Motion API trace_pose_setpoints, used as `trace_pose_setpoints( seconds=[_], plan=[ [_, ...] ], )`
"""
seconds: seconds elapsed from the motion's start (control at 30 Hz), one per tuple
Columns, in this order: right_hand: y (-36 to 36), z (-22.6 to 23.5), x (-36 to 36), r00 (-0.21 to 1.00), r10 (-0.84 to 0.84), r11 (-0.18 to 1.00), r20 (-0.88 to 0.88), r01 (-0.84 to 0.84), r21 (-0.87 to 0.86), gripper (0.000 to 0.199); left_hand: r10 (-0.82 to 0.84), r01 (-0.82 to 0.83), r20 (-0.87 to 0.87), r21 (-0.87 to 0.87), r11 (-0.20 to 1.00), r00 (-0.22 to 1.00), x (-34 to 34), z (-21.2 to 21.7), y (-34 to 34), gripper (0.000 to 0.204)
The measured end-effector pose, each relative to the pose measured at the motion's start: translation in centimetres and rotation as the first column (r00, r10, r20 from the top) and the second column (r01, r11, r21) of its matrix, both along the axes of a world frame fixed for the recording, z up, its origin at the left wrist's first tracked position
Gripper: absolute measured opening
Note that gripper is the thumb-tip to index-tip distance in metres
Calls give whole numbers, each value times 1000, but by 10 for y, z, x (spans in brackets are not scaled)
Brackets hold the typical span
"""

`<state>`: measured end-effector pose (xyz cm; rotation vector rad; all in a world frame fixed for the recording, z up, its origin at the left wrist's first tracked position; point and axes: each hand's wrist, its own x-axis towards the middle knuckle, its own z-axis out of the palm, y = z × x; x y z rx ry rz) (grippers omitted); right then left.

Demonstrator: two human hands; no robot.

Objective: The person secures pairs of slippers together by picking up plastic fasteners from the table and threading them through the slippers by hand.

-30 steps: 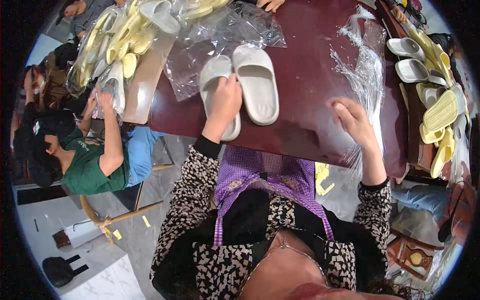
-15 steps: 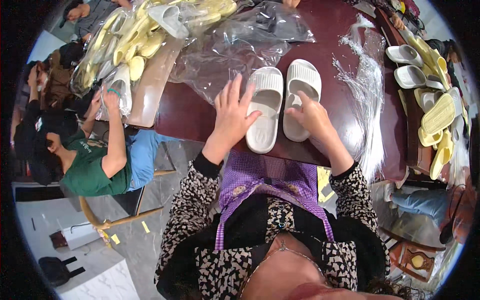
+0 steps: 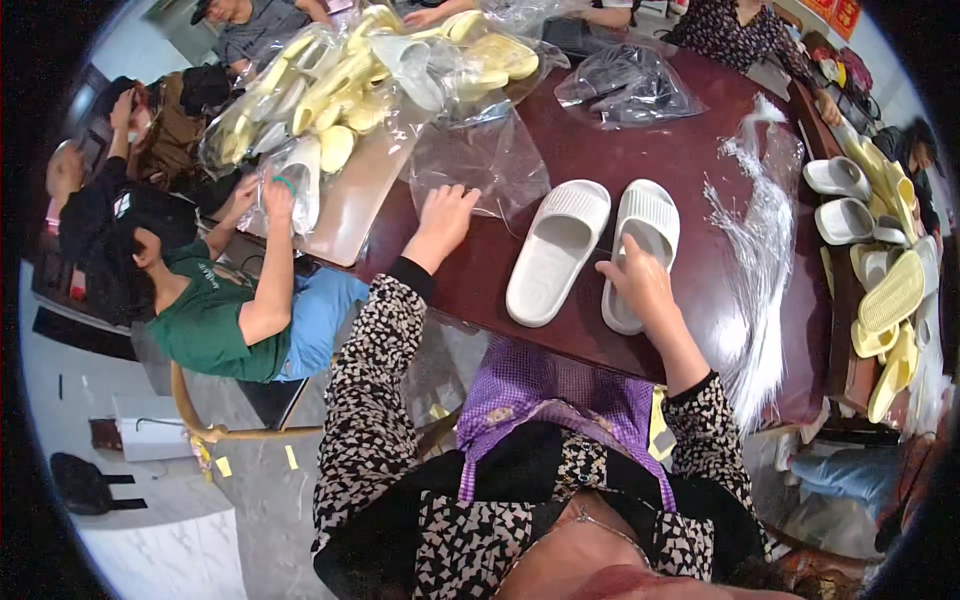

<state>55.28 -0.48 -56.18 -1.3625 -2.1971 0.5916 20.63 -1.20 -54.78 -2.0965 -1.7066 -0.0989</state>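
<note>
Right hand (image 3: 642,284), open, touches slipper (image 3: 648,207); left hand (image 3: 442,224) meets bag (image 3: 488,160), grip unclear; green shirt (image 3: 222,322) bears lettering (image 3: 208,271).

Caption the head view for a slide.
Left hand at a clear plastic bag, right hand at a pale slipper on a reddish table.

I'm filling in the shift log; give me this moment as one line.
left hand: at clear bag | right hand: on right slipper | left slipper: on table, untouched | white strands: right of slippers
</note>
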Motion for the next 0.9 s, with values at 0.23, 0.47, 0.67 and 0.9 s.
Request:
trace_pose_setpoints(
  seconds=[0.23,0.47,0.67,0.9],
  plan=[
    [-3,-11,16,999,-33,995,15,31,97,59,321,-312,-243,76,947,915,-71,20,-3,19],
    [3,-8,23,999,-34,997,-25,36,74,53,309,-322,-137,-77,944,941,-74,10,-14,55],
    [3,2,28,963,-120,989,-239,94,-117,43,226,-227,60,22,974,972,-50,18,-58,65],
    [23,14,67,930,-261,961,-258,275,20,43,-2,-62,397,148,987,918,64,28,-100,57]
  ],
)
